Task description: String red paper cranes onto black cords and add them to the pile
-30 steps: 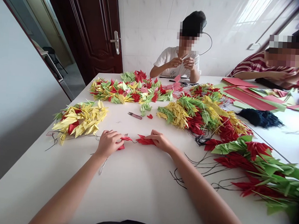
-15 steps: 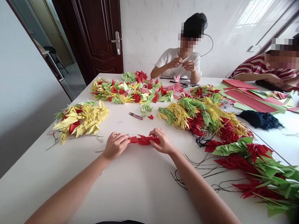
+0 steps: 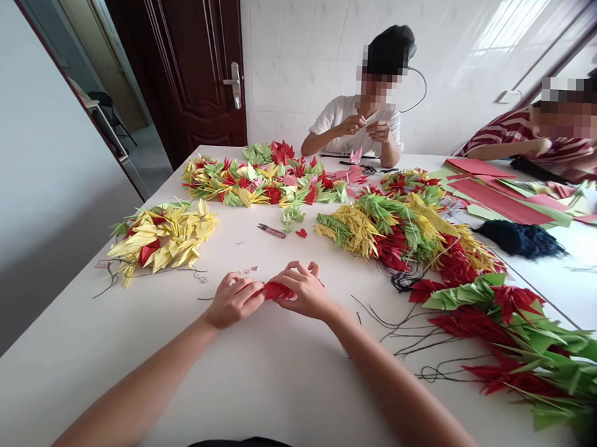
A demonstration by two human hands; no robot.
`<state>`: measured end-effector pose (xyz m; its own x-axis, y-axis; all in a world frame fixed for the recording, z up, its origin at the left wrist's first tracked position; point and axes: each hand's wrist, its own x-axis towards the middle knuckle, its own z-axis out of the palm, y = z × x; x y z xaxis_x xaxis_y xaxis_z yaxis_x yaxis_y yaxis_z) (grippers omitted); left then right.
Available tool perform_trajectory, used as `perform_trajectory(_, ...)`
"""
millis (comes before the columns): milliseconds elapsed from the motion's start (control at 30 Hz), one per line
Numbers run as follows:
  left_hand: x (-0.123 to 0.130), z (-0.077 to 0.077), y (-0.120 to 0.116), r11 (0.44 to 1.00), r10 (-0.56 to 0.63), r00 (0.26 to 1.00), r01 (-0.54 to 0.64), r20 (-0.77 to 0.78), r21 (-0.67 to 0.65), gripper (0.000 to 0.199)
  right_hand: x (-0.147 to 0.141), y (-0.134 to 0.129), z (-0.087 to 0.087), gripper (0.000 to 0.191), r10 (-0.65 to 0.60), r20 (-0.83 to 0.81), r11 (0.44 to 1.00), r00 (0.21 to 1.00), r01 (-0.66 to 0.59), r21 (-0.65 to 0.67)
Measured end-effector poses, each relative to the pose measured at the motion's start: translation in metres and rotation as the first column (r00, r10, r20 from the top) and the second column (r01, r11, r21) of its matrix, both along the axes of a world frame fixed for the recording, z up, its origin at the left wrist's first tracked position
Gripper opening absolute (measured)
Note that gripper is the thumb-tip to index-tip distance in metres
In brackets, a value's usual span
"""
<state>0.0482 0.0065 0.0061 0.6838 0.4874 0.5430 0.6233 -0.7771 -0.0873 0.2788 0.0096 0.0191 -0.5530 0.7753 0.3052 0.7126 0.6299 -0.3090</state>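
Close together over the table, my left hand (image 3: 235, 299) and my right hand (image 3: 305, 290) both grip a short string of red paper cranes (image 3: 278, 290). The fingers of my left hand are closed on its left end. My right hand curls over the right part and hides much of it. A small printed slip (image 3: 248, 271) shows just beyond my left hand. Dark thread sticks out to the left of that hand. Farther away lie thread snips (image 3: 271, 231), a small red paper piece (image 3: 301, 233) and a few green paper cranes (image 3: 292, 215).
On the left sits a heap of yellow cranes (image 3: 170, 237). A long mixed heap (image 3: 260, 185) lies at the back. Strung cranes (image 3: 403, 229) with trailing threads cover the right side, near a dark thread bundle (image 3: 520, 239). Two people sit across, by coloured paper sheets (image 3: 500, 197).
My right hand has moved left along the red cranes, bunching them nearer my left hand. The printed slip now shows beyond my left hand.
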Motion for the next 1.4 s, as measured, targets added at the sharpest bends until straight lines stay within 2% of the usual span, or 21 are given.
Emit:
perform_trajectory(67,-0.001,0.001,-0.001,1.0,-0.009,1.0,0.009,-0.013,0.001,0.024,0.002,0.001,-0.002,0.028,0.022,-0.018,1.0,1.0,-0.023,-0.021)
perform_trajectory(133,0.0,0.002,-0.002,1.0,-0.014,1.0,0.014,-0.026,0.022,0.024,0.004,0.002,-0.002,0.037,0.027,-0.029,0.999,0.999,-0.028,-0.035)
perform_trajectory(233,0.001,0.004,-0.003,0.986,-0.04,0.999,0.042,-0.016,0.159,0.022,0.005,0.002,-0.001,0.049,0.057,-0.034,0.997,0.998,-0.058,-0.049)
perform_trajectory(333,0.001,0.006,-0.004,0.959,-0.111,0.994,0.106,0.005,0.261,0.022,0.005,0.003,-0.002,0.037,0.063,-0.039,0.997,0.997,-0.065,-0.046)
perform_trajectory(467,0.003,0.009,-0.004,0.984,-0.116,0.993,0.111,0.026,0.138,0.023,0.006,0.004,-0.004,0.031,0.058,-0.043,0.997,0.997,-0.06,-0.045)
perform_trajectory(500,0.004,0.009,-0.003,0.993,-0.082,0.996,0.078,0.047,0.093,0.021,0.006,0.005,-0.003,0.031,0.057,-0.044,0.997,0.997,-0.059,-0.045)
perform_trajectory(567,0.005,0.009,-0.001,1.0,0.021,0.994,-0.018,0.107,-0.026,0.029,0.007,0.005,-0.003,0.033,0.053,-0.045,0.997,0.998,-0.055,-0.045)
perform_trajectory(633,0.005,0.009,0.002,0.983,0.104,0.983,-0.079,0.152,-0.164,0.028,0.008,0.006,-0.002,0.034,0.046,-0.048,0.998,0.998,-0.048,-0.043)
perform_trajectory(700,0.004,0.008,0.004,0.962,0.116,0.978,-0.068,0.171,-0.266,0.017,0.009,0.006,-0.002,0.035,0.041,-0.05,0.998,0.998,-0.043,-0.04)
perform_trajectory(733,0.004,0.007,0.004,0.956,0.104,0.978,-0.048,0.181,-0.29,0.019,0.01,0.006,-0.002,0.035,0.042,-0.05,0.998,0.998,-0.044,-0.036)
perform_trajectory(933,0.004,0.007,0.004,0.958,0.096,0.977,-0.039,0.19,-0.283,0.019,0.011,0.006,-0.006,0.027,0.058,-0.046,0.998,0.997,-0.057,0.035)
perform_trajectory(1100,0.006,0.01,0.002,0.966,0.062,0.982,-0.015,0.176,-0.258,0.017,0.012,0.007,-0.007,0.028,0.07,-0.067,0.996,0.995,-0.066,0.056)
perform_trajectory(1233,0.004,0.014,0.001,0.97,0.02,0.984,0.024,0.18,-0.242,0.013,0.015,0.009,-0.006,0.028,0.153,-0.153,0.988,0.976,-0.147,0.048)
perform_trajectory(1400,0.001,0.013,0.002,0.973,0.045,0.983,-0.004,0.176,-0.229,0.011,0.022,0.013,-0.005,0.026,0.229,-0.205,0.973,0.952,-0.226,0.037)
